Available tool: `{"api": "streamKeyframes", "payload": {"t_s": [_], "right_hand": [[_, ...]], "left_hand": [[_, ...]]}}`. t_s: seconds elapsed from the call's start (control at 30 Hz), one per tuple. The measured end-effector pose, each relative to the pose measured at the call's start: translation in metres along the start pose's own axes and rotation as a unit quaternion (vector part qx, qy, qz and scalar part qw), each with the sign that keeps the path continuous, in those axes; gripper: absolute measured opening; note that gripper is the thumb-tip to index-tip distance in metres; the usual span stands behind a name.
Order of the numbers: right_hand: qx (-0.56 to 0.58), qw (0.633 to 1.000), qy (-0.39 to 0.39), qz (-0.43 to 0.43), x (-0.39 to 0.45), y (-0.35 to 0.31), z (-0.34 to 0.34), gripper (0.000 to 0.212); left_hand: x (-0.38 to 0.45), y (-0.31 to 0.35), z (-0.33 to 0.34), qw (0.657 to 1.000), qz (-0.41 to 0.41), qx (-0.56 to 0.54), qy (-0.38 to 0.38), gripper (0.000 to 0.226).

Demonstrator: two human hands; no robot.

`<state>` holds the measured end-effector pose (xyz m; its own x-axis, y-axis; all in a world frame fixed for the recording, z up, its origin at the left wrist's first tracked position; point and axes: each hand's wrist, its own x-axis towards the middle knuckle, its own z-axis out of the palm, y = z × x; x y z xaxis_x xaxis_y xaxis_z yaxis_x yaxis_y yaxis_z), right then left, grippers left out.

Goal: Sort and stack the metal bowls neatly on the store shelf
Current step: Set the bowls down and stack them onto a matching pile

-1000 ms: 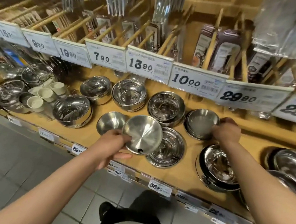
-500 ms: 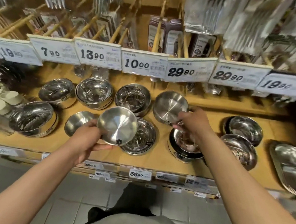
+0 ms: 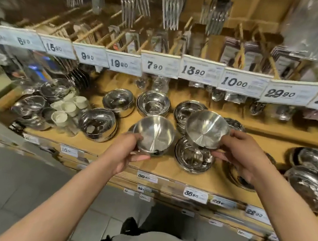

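Left hand (image 3: 126, 152) & right hand (image 3: 243, 153) each pinch a steel bowl (image 3: 154, 134) (image 3: 206, 128) by rim near shelf (image 3: 161, 165) front edge; light, stiff, prob slick

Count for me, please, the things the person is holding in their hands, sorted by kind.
Metal bowls: 2 (left bowl gripped by the left hand; right bowl gripped by the right hand)
Anything else: 0
Total: 2
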<state>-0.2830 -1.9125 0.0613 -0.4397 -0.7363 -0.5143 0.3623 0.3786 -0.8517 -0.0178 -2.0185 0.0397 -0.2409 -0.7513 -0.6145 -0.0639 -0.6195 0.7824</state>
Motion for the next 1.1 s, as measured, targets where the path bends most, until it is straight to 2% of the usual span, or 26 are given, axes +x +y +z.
{"api": "streamKeyframes", "payload": {"t_s": [0.13, 0.27, 0.37, 0.47, 0.57, 0.77, 0.97, 1.1], "right_hand": [[-0.003, 1.0, -0.019, -0.007, -0.004, 0.003, 0.036, 0.027], [-0.001, 1.0, -0.019, 0.007, -0.001, 0.014, 0.064, 0.041], [-0.002, 1.0, -0.007, 0.022, 0.002, 0.02, 0.078, 0.051], [0.004, 1.0, 0.011, 0.026, 0.006, 0.023, 0.087, 0.041], [0.013, 0.999, 0.028, 0.026, 0.006, 0.024, 0.096, 0.031], [0.05, 0.997, 0.055, 0.018, 0.002, 0.034, 0.11, 0.038], [0.078, 0.992, 0.099, 0.021, -0.003, 0.05, 0.116, 0.032], [0.084, 0.988, 0.126, 0.014, -0.006, 0.059, 0.116, 0.034]], "left_hand": [[-0.001, 0.012, -0.036, 1.0, 0.001, 0.016, -0.004, 0.019], [0.006, 0.021, -0.066, 1.0, -0.004, 0.021, 0.001, 0.016], [0.019, 0.026, -0.079, 0.999, -0.012, 0.049, 0.01, 0.033], [0.036, 0.03, -0.085, 0.996, -0.013, 0.092, 0.019, 0.046], [0.054, 0.036, -0.088, 0.993, -0.009, 0.119, 0.012, 0.034], [0.09, 0.048, -0.092, 0.987, -0.014, 0.159, 0.002, 0.019], [0.109, 0.046, -0.08, 0.966, 0.017, 0.258, -0.014, 0.008], [0.115, 0.044, -0.071, 0.96, 0.025, 0.277, -0.023, 0.006]]}}
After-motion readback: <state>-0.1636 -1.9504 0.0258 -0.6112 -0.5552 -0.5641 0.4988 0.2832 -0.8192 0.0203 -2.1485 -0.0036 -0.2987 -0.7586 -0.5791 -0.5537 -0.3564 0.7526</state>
